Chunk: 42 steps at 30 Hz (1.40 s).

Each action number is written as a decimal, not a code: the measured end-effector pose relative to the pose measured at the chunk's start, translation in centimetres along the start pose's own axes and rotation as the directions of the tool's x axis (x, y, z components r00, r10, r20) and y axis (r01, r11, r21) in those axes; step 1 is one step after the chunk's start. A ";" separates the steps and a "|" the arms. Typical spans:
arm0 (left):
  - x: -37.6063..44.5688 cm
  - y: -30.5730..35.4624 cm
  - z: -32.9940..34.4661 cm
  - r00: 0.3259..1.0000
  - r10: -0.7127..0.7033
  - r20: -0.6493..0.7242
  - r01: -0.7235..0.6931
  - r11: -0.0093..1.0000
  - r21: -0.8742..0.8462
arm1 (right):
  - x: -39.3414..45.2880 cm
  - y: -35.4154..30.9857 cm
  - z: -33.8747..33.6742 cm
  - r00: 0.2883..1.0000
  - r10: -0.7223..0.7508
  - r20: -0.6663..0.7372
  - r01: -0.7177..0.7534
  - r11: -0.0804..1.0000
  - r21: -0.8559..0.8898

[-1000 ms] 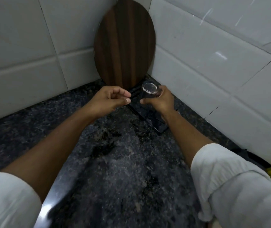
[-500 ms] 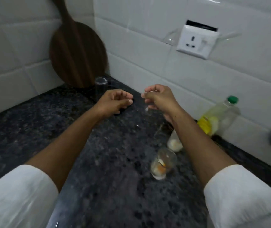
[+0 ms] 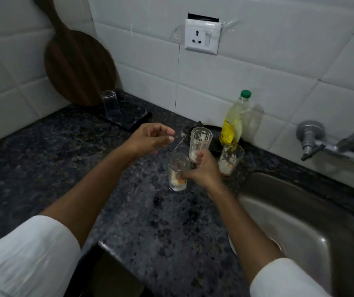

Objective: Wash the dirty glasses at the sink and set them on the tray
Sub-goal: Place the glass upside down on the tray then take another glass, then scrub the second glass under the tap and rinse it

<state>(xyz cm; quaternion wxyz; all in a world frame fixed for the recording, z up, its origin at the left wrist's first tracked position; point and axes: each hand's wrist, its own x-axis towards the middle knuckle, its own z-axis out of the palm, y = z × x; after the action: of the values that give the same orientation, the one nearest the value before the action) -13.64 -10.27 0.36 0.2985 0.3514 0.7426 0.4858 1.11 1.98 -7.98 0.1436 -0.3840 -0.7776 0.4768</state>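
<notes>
A clean glass (image 3: 109, 105) stands upside down on the black tray (image 3: 138, 120) in the back corner. Three dirty glasses with milky residue stand on the dark counter beside the sink (image 3: 304, 213): a front one (image 3: 177, 168), a taller middle one (image 3: 200, 139) and a right one (image 3: 230, 158). My right hand (image 3: 203, 171) is between the front and middle glasses, with its fingers closed around the base of the middle one and its thumb across the front one. My left hand (image 3: 150, 138) hovers loosely curled just left of them, holding nothing.
A bottle of yellow liquid with a green cap (image 3: 234, 123) stands against the tiled wall behind the glasses. A tap (image 3: 322, 142) juts over the sink. A round wooden board (image 3: 79, 65) leans in the corner. A wall socket (image 3: 203, 37) sits above.
My right hand left the clean glass on the tray, swung right and came down onto the dirty glasses. The view turned toward the sink. My left hand followed slightly right.
</notes>
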 end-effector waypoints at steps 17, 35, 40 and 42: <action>4.5 -5.4 0.0 0.990 -0.065 0.121 0.080 0.990 -0.120 | -0.6 4.6 7.3 0.932 -0.045 -0.360 0.130 0.968 0.216; 5.6 10.6 33.6 0.986 0.116 0.122 -0.112 0.993 -0.043 | -15.1 16.1 -20.5 0.655 0.125 -0.745 -0.070 0.992 0.105; 6.3 11.3 36.3 0.982 0.163 -0.100 -0.156 0.985 0.074 | -15.7 18.8 -23.2 0.684 0.164 -0.711 -0.073 0.985 0.158; 6.6 11.2 36.5 0.975 0.176 -0.138 -0.164 0.982 0.097 | -15.6 19.2 -23.5 0.691 0.175 -0.701 -0.082 0.983 0.164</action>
<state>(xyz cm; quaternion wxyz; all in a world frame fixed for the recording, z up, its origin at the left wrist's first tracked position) 13.81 16.96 -2.67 0.1855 0.3893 0.7496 0.5021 34.16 10.14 -10.32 0.4223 -0.5824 -0.6024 0.3456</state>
